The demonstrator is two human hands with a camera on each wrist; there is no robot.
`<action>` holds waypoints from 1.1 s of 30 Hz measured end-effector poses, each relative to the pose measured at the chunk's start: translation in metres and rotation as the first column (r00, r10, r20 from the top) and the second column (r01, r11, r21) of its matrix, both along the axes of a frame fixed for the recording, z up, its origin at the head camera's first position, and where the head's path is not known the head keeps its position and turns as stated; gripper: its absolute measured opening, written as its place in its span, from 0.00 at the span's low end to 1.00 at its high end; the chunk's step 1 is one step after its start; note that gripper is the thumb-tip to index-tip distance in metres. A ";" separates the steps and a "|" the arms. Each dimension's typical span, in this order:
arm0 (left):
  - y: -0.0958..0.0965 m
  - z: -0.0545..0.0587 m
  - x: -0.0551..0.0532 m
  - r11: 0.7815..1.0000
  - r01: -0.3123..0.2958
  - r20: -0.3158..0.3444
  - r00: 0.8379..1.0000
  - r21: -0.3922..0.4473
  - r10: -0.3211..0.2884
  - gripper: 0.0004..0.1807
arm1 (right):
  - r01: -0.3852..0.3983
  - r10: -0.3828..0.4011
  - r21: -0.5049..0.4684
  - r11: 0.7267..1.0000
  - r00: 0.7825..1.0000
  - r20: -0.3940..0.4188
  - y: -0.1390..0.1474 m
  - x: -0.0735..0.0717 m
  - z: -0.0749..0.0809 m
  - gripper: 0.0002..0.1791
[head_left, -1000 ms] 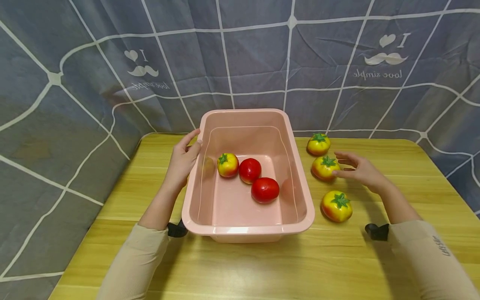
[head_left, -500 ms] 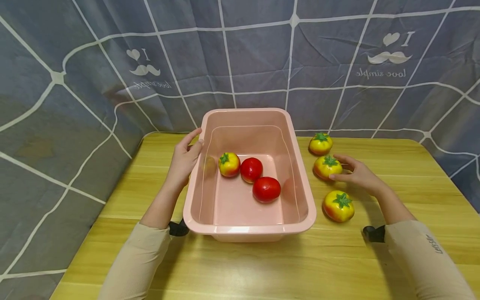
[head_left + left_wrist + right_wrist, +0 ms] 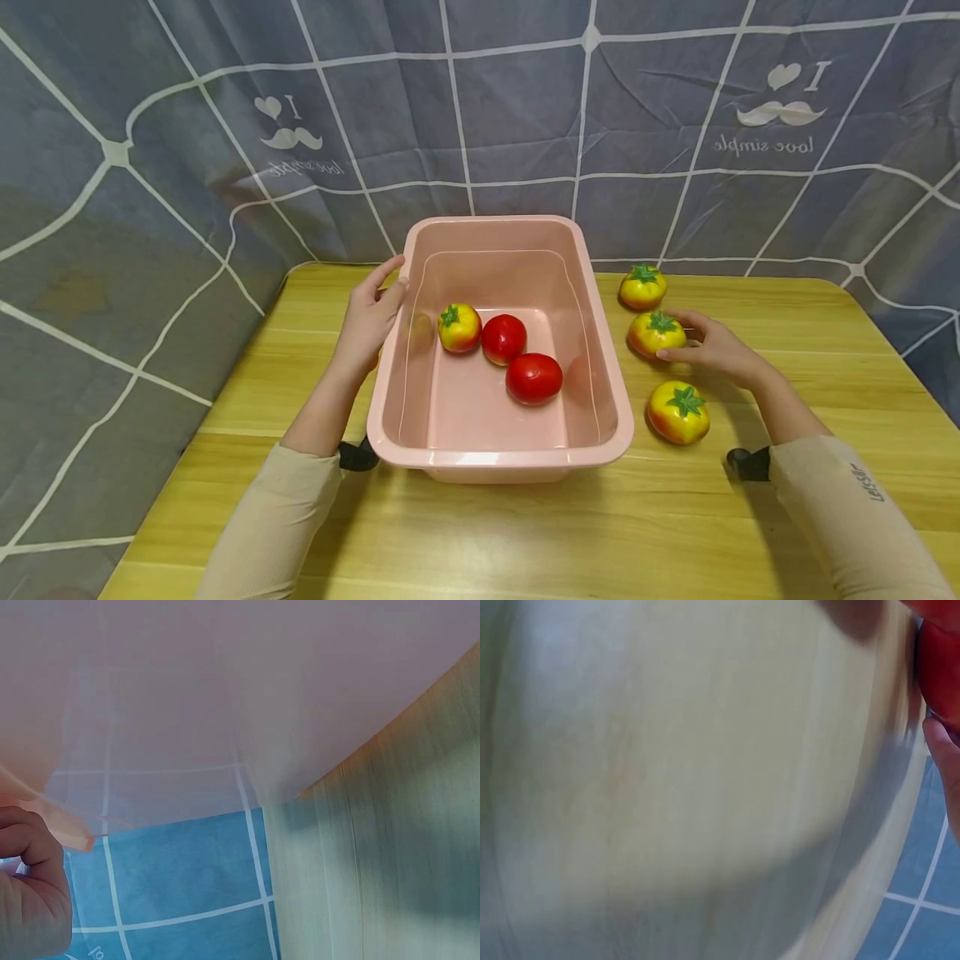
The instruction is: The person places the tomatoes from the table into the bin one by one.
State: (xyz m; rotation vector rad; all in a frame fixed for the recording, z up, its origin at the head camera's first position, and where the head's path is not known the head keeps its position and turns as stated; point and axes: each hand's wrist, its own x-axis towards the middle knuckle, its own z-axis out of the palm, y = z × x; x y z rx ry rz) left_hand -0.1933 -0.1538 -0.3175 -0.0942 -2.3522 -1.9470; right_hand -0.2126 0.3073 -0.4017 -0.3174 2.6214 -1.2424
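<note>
My left hand (image 3: 369, 318) grips the left rim of a pink plastic basin (image 3: 500, 458), thumb over the edge. In the left wrist view the curled left hand (image 3: 34, 885) shows beside the basin wall (image 3: 172, 697). Over on the right, my right hand (image 3: 716, 350) holds the middle one of three yellow-red toy tomatoes with green leaf tops, this tomato (image 3: 652, 335) sitting between thumb and fingers. Behind it lies a second tomato (image 3: 642, 292); nearer me is the third tomato (image 3: 677, 414). A fingertip (image 3: 939, 742) meets red fruit in the right wrist view.
Inside the basin lie a yellow-red tomato (image 3: 459, 328) with its leaf top showing and two red ones, a round tomato (image 3: 503, 339) and a longer tomato (image 3: 534, 379). A wooden table (image 3: 480, 542) carries everything. A grey checked curtain (image 3: 510, 108) hangs behind and at the left.
My right hand has moved slightly left and closed its thumb and fingers around the middle tomato. The left hand has stayed on the basin rim. The view has shifted slightly.
</note>
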 end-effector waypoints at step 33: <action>-0.001 -0.001 0.000 1.000 0.004 -0.009 1.000 0.009 -0.004 0.25 | 0.023 -0.018 0.039 0.999 0.994 -0.112 -0.014 -0.011 0.092 0.35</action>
